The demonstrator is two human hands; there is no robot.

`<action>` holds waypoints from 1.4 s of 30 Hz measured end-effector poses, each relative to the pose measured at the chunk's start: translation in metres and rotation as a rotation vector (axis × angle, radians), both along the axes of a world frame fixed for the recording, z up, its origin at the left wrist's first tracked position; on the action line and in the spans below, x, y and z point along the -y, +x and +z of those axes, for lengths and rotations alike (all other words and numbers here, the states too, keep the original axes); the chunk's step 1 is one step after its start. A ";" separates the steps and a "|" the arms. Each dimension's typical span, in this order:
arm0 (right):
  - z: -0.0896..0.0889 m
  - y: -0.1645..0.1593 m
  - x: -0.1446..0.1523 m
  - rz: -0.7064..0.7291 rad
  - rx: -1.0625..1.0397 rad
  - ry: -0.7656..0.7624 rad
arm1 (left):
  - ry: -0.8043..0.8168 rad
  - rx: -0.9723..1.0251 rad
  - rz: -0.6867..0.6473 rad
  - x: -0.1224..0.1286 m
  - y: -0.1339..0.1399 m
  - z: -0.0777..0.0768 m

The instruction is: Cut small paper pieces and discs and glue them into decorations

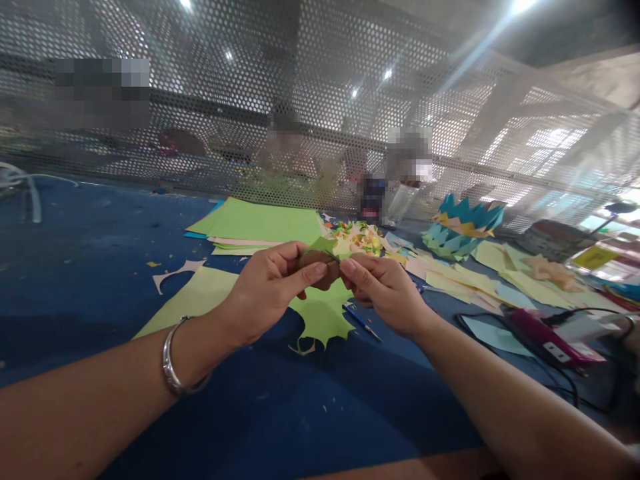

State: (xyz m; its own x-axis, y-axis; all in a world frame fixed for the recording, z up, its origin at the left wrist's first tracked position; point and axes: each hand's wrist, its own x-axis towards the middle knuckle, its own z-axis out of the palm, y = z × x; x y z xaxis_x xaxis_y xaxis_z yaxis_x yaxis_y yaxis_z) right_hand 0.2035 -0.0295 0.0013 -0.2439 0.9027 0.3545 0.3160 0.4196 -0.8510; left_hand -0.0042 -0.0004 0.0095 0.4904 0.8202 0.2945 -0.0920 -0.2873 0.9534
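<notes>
Both of my hands are raised in front of me over the blue table, holding a small paper piece (331,277) between them. Its near side looks brownish, and green shows along its top. My left hand (265,283), with a silver bangle at the wrist, pinches the left side with thumb and fingers. At the right edge, my right hand (383,287) has its thumb and fingertips closed on the same piece. Beneath them is a green paper cutout (325,320) with a spiky, leaf-like outline, partly hidden by the hands. A blue pen-like tool (367,325) lies just right of it.
Green sheets (265,221) are stacked behind my left hand, with a pale yellow-green sheet (200,293) nearer. Cut scraps (363,235) form a pile behind the hands. Rightward are a zigzag-edged paper crown (463,227), loose papers and a purple power strip (553,340) with cables. Perforated metal panels (210,80) stand behind.
</notes>
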 end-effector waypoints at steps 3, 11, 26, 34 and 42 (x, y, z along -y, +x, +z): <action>0.000 0.001 -0.001 -0.004 0.013 0.005 | -0.005 0.001 0.018 0.000 0.000 0.001; 0.001 0.002 0.000 -0.007 0.016 -0.002 | -0.049 0.047 0.056 0.000 0.001 -0.002; 0.002 0.003 0.000 -0.021 0.092 0.033 | 0.024 0.000 0.029 -0.006 -0.003 -0.002; 0.005 0.003 -0.001 0.001 0.113 0.042 | 0.044 -0.045 -0.033 -0.009 -0.006 0.003; 0.007 0.002 0.001 -0.007 0.159 0.054 | 0.042 -0.046 -0.039 -0.013 -0.008 0.002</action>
State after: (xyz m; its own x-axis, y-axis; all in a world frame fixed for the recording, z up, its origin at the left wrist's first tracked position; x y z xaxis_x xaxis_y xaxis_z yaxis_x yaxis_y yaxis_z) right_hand 0.2053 -0.0303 0.0084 -0.2948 0.8853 0.3596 0.4476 0.4604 -0.7666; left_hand -0.0123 0.0127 0.0116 0.5353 0.7878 0.3045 -0.0603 -0.3240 0.9441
